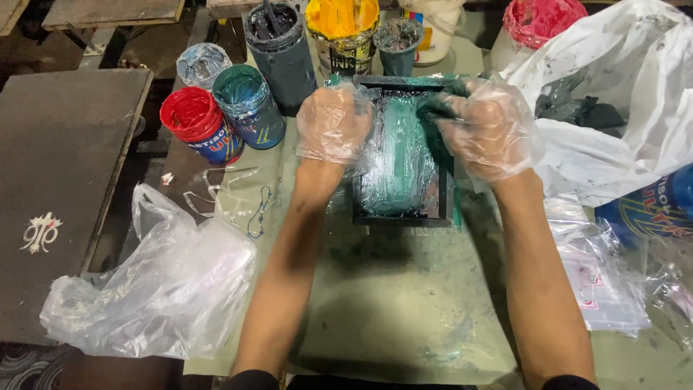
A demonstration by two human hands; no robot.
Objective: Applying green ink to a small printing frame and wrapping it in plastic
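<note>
— Hands are seen in clear plastic gloves: the left hand [333, 123] is closed over the left edge of a small dark frame [404, 217].
— And the right hand [491, 130]?
— A dark green wad [437, 107] is gripped in it, pressed on the frame's green-smeared screen, on the worktop [404, 318].

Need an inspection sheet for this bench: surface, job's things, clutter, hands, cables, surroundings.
Surface: green-smeared table, stained.
Job's things: small dark screen frame coated in green ink, lying flat under both hands.
Clutter: crumpled clear plastic bag at left; white plastic sheet at right; open ink tubs: red tub, teal tub, yellow tub, pink tub.
Hands: left hand and right hand in clear plastic gloves; left rests on the frame's left edge, right grips a green-soaked wad.
Cables: nothing seen.
Surroundings: dark printing pallet at left.
</note>
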